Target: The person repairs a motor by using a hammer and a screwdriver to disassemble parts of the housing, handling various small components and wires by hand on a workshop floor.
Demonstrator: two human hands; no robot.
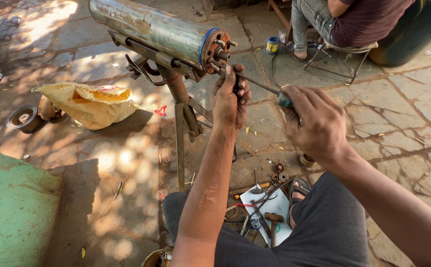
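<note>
Left hand (pixel 230 99) pinches the screwdriver (pixel 255 85) shaft just off the cylinder flange (pixel 216 49); right hand (pixel 314 123) fists the handle. Keep the shaft square to the flange, left hand steadying.

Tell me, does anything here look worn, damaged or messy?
Yes. The metal cylinder on the stand looks worn: its skin is streaked and patchy, and its studded end flange is rusty. On the ground, a hammer and small tools lie scattered by the person's sandalled foot, and a crumpled yellow sack slumps on the paving.
</note>
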